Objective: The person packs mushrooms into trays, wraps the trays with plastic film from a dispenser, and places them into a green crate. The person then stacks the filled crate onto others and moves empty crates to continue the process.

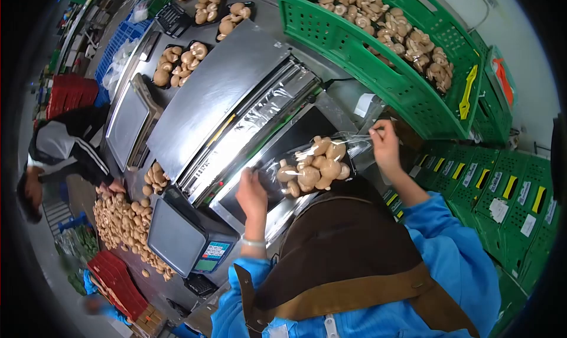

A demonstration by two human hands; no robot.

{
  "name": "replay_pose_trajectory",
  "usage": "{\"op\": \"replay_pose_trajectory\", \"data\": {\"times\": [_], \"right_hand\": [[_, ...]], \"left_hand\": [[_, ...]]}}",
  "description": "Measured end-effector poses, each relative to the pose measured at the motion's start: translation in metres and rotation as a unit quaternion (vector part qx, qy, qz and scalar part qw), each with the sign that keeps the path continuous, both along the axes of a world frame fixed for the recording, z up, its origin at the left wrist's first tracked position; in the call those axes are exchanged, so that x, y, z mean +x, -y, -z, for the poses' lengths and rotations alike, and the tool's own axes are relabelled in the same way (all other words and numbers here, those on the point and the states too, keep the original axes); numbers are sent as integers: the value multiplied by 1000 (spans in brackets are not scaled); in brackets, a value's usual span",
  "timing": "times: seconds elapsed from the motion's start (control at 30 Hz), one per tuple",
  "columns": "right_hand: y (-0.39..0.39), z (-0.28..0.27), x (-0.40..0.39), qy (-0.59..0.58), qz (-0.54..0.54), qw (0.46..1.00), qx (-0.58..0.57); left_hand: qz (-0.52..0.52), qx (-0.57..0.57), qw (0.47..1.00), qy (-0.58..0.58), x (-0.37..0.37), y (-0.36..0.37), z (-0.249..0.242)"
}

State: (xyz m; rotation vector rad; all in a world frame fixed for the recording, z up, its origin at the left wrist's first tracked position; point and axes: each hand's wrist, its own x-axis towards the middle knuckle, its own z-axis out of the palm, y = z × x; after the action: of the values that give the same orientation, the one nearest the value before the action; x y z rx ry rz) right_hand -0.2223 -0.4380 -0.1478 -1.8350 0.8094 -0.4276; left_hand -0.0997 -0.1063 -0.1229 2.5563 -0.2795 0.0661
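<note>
Between my hands is a black tray of brown mushrooms (316, 167), filled in a heap, in front of my dark apron. Clear plastic film (358, 144) stretches out from the tray on both sides. My right hand (385, 146) pinches the film's right end, raised off to the tray's right. On the other side my left hand (252, 193) is closed at the film's left end, close to the tray. Just beyond them stands the metal film wrapping machine (254, 119), with a roll of film lying across it.
Left of the machine is a weighing scale (183, 232), with loose mushrooms (121, 220) heaped beside it. Several filled trays (180, 63) stand behind. A green crate (366, 54) of packed mushrooms is at the upper right, stacked green crates (490, 190) below. A co-worker (65, 143) reaches into the heap.
</note>
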Motion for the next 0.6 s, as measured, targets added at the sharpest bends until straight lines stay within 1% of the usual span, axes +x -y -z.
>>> {"op": "replay_pose_trajectory", "data": {"times": [0.03,0.1,0.13,0.17,0.2,0.23,0.27,0.3,0.33,0.37,0.4,0.43,0.47,0.5,0.53,0.57,0.6], "right_hand": [[-9,12,-1,-14,10,998,-61],[-34,62,-1,-35,28,992,-120],[-49,88,1,-18,52,998,-6],[-64,102,0,1,78,991,108],[-75,107,3,51,116,949,289],[-83,102,2,106,131,858,484],[-88,87,-7,128,112,750,640],[-90,61,-22,115,52,635,762],[-90,29,-38,81,-39,534,841],[-87,-1,-52,47,-140,488,860],[-87,-28,-60,23,-228,474,851],[-84,-52,-63,6,-307,482,821],[-79,-69,-59,-8,-375,513,772],[-70,-80,-48,-26,-439,563,700],[-56,-85,-32,-61,-505,624,594],[-35,-90,-17,-106,-557,687,454],[-7,-100,-4,-169,-586,744,272]], "left_hand": [[90,64,991,69,8,12,5],[146,75,982,89,23,44,7],[193,53,977,69,29,58,5],[242,31,969,48,31,68,0],[195,18,979,-56,29,79,-5],[131,-127,966,-186,27,86,-6],[110,-330,896,-276,17,101,-15],[82,-509,775,-365,3,113,-25],[134,-459,794,-375,-11,115,-57],[187,-409,809,-379,-24,118,-89],[221,-424,786,-393,-29,111,-81],[226,-520,688,-452,-34,109,-92],[221,-598,576,-512,-39,108,-104],[333,-594,559,-473,-42,112,-116],[294,-529,611,-510,-50,110,-138],[300,-481,641,-517,-55,109,-147],[320,-445,661,-513,-58,112,-149]]}}
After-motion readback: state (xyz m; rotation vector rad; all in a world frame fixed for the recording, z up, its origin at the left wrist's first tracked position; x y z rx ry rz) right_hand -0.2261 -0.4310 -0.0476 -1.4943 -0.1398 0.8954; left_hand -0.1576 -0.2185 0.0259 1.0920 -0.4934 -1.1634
